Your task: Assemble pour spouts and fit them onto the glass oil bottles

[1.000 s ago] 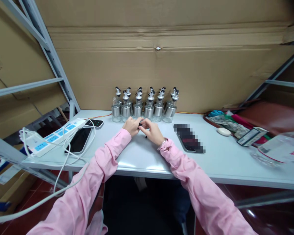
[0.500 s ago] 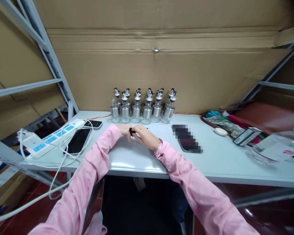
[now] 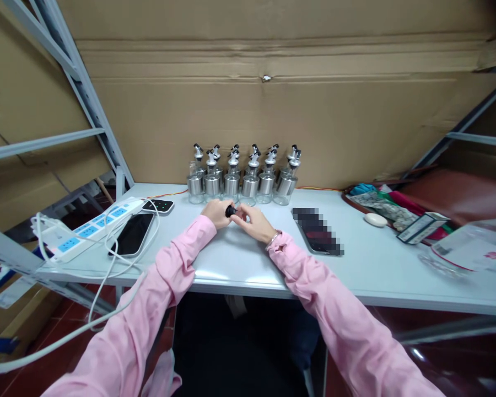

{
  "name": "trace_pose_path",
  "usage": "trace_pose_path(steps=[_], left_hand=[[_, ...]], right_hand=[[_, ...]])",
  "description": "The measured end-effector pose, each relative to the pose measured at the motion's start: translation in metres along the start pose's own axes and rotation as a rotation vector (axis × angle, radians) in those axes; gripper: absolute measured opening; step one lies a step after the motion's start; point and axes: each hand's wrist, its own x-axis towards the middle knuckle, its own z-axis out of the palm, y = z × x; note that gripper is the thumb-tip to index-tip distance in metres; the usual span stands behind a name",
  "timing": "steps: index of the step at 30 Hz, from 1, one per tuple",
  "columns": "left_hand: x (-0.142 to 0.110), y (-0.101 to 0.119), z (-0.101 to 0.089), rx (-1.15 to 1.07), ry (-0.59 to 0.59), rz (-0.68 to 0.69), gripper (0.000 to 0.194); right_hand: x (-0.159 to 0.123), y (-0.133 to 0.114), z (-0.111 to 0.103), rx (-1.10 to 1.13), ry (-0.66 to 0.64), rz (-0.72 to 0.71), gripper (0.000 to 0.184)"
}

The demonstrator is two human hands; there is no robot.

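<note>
My left hand [image 3: 217, 213] is closed around what looks like a bottle pourer, its round black stopper end [image 3: 230, 211] showing at the fingers; the rest is hidden in the grip. From the other side, my right hand [image 3: 254, 223] pinches at that black end with thumb and fingertips. Both hands are held over the table, just in front of two rows of glass bottles with steel bands [image 3: 250, 186]. Nearly all carry silver and black pourers. The front bottle at the far left [image 3: 195, 187] has a bare neck.
On the left lie a white power strip [image 3: 95, 229] with looping cables, a phone [image 3: 133, 234] and a small black-faced device [image 3: 159, 206]. To the right are a dark phone [image 3: 318, 231], a white oval object [image 3: 375, 220], a small box [image 3: 424, 227] and a plastic bag [image 3: 475, 242]. Cardboard [image 3: 248, 116] stands behind.
Half a second ago my hands were lower and further left, the right one overlapping the left. They have since risen towards the bottles, and the black end shows more plainly. The view shifted slightly.
</note>
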Motion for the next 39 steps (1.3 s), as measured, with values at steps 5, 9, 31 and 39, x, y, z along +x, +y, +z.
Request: trace_pose_path(steps=[5,9,31,39], left_hand=[[0.000,0.005,0.001,0.172,-0.009,0.135,0.022],[0.002,0.006,-0.001,0.189,-0.039,0.200,0.022],[0.004,0.001,-0.011,0.076,-0.026,0.153,0.020],[0.007,0.000,-0.012,0.123,-0.015,0.164,0.017]], right_hand=[[0.001,-0.004,0.004,0.033,0.024,0.052,0.032],[0.001,-0.003,0.001,0.055,0.007,0.055,0.032],[0.006,-0.003,-0.009,-0.366,0.100,-0.276,0.020],[0.010,-0.002,-0.017,-0.548,0.048,-0.404,0.019]])
